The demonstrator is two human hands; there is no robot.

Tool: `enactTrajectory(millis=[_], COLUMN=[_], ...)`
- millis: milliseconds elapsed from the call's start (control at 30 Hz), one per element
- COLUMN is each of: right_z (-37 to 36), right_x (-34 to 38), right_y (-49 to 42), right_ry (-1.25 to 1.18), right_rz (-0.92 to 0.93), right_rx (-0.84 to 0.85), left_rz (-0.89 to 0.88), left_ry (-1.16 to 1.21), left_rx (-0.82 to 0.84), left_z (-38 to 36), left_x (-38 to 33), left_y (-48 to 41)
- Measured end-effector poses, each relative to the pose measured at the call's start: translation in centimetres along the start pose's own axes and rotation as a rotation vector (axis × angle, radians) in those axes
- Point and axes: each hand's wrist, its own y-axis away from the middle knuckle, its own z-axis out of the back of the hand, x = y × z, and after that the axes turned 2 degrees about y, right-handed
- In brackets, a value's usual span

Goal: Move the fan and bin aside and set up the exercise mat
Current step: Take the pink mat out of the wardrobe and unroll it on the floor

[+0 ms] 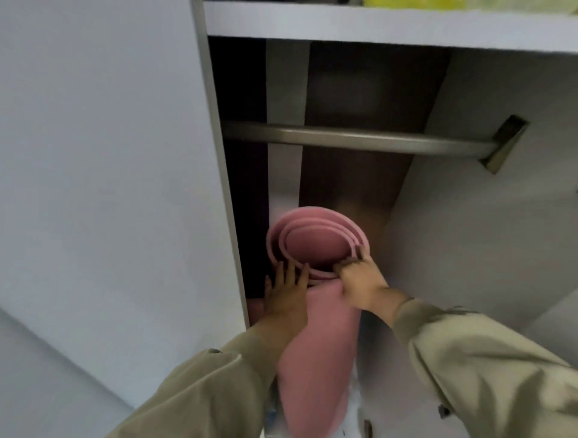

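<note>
Mat [319,328], where?
— Rolled, pink, upright inside open wardrobe [469,219], below metal rail [344,137].
Left hand [286,297]?
— Flat against roll's left side near top; fingers [289,272] straight, slightly apart.
Right hand [359,281]?
— Gripping roll's top rim, fingers curled over edge.
Above rail?
— Shelf [375,28]; something yellow [438,3] on it, too cropped to tell.

I am holding a plain pink mat [322,331], its rolled end showing pink rings one inside another. My sleeves [475,359] are showing plain khaki-olive. The wardrobe wall [469,219] is looking pale grey-white, the back panel [359,93] dark brown, the rail [344,137] dull silver-grey. A blurred yellow thing [406,3] is lying on the white shelf [375,25].
</note>
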Motion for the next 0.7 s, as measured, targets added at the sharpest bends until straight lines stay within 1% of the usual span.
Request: enactTrajectory(millis=[67,167,333,467,600,700], right_z=[1.0,1.7,2.2,3.1,4.5,5.0], right_x=[0.6,1.2,2.4,4.1,6.3,8.3], right_y=[2.0,4.7,10.5,15.2,19.8,23.3], right_ry=[-0.032,-0.011,-0.029,-0.062,-0.051,-0.033], right_rz=[-0.031,-0.067,-0.132,-0.216,-0.211,-0.216], right_rx=[-0.065,-0.240,-0.377,-0.415,-0.429,-0.418], left_rz=[-0.052,-0.142,-0.296,-0.419,-0.589,-0.710], left_ry=[-0.020,-0.045,-0.117,-0.184,-0.227,-0.223], left_rx=[-0.042,-0.094,-0.117,-0.202,-0.277,-0.258], left_z=[0.6,1.7,2.7,2.6,3.5,3.1], left_x=[0.0,-0.2,-1.5,-2.2,-2.4,-2.3], left_y=[0.9,2.6,6.8,10.4,13.9,17.0])
